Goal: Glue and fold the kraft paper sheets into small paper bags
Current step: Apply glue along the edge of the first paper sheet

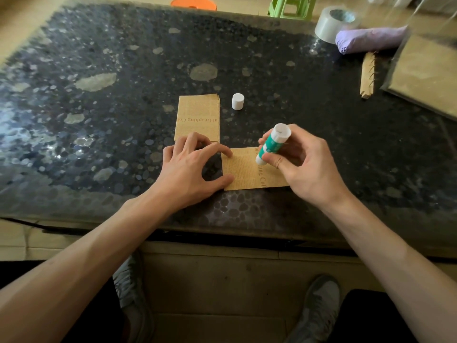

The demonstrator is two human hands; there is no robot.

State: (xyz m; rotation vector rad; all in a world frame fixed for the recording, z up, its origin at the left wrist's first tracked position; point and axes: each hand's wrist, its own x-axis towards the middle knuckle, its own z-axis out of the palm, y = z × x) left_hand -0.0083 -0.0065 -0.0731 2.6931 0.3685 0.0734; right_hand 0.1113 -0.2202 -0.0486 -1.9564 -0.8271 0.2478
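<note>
Table (74, 107): I see a dark stone top speckled with pale pebble shapes, glossy, its bare stretch filling my left side; a tan tiled floor lies beyond and below it.
Orange stool (194, 3): past the far edge, only its rim shows.
Paper stack (197, 117): brown kraft sheets piled near the middle of the table; "Graphing" reads in red print, upside down to me.
Left hand (190, 167): fingers spread apart and fairly straight, forefinger and thumb tips pressing the left edge of the single sheet, the other tips on the near edge of the stack.
Shoes (133, 288): grey pair on the floor under the table.
Kraft sheet (244, 172): lies flat just near of the stack, "Col" printed sideways on its right part.
Cap (238, 101): white, upright, just right of the stack.
Glue stick (273, 142): teal and white label, print too small to read; tilted, tip down on the sheet.
Right hand (304, 164): fingers curled round the glue stick.
Green stool (291, 6): beyond the far edge.
Tape roll (333, 23): clear, at the far right.
Purple bundle (371, 39): beside the roll.
Toothed wooden strip (368, 75): near of the bundle.
Brown board (425, 70): at the right edge, blurred.
</note>
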